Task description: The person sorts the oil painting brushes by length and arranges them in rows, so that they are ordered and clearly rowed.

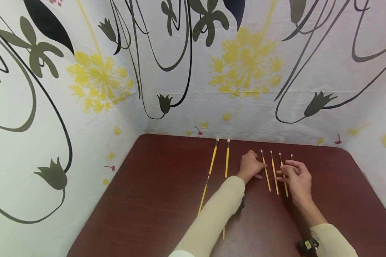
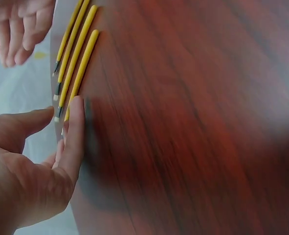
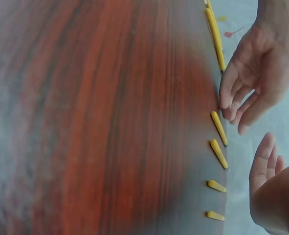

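Several slim yellow-handled paintbrushes lie side by side on the right half of the table, pale tips toward the back. My left hand (image 1: 251,166) is beside the leftmost brush (image 1: 268,180) of this row, fingertips at its upper part; whether they touch it is unclear. In the left wrist view, the thumb and index finger of that hand are spread apart near the nearest brush (image 2: 87,58). My right hand (image 1: 300,180) hovers over the right end of the row, fingers loosely bent, nothing visibly held. It partly hides the rightmost brush (image 1: 291,156).
Left of the row, two thicker paintbrushes, one (image 1: 213,157) and another (image 1: 227,162), lie near the back edge of the dark red-brown table (image 1: 161,185). A thinner brush (image 1: 203,196) lies below them. Another brush (image 1: 223,233) is partly under my left sleeve. Flower-patterned cloth (image 1: 186,82) surrounds the table.
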Demonstrator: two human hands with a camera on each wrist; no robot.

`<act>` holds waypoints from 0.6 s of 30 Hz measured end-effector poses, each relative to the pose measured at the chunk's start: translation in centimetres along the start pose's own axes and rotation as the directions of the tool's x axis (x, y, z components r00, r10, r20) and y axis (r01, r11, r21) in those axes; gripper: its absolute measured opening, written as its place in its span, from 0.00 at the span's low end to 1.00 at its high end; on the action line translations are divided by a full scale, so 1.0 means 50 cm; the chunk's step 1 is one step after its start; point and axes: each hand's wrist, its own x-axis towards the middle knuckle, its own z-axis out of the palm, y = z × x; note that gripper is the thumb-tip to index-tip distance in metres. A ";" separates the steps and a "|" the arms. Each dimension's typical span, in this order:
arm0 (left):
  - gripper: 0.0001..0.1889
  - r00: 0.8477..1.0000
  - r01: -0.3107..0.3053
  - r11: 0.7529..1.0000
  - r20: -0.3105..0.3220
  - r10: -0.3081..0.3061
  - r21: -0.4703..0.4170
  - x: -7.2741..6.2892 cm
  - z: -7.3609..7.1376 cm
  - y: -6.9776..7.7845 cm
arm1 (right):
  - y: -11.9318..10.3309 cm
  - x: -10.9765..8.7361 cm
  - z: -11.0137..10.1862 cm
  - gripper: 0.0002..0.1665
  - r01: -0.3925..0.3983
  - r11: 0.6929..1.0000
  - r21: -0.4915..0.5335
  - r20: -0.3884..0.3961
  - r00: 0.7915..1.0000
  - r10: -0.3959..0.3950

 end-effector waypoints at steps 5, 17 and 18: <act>0.20 0.998 0.019 0.999 -0.059 -0.021 -0.029 0.015 0.029 0.005 | -0.005 -0.003 -0.006 0.11 0.013 1.000 0.020 -0.029 0.999 -0.013; 0.23 0.987 -0.022 0.899 -0.133 0.088 0.437 0.032 0.074 0.023 | -0.006 0.014 -0.003 0.11 -0.009 0.997 -0.075 -0.027 1.000 0.007; 0.23 0.988 -0.025 0.899 -0.127 0.089 0.438 0.032 0.075 0.026 | -0.007 0.017 -0.002 0.11 -0.009 0.995 -0.103 -0.023 1.000 0.007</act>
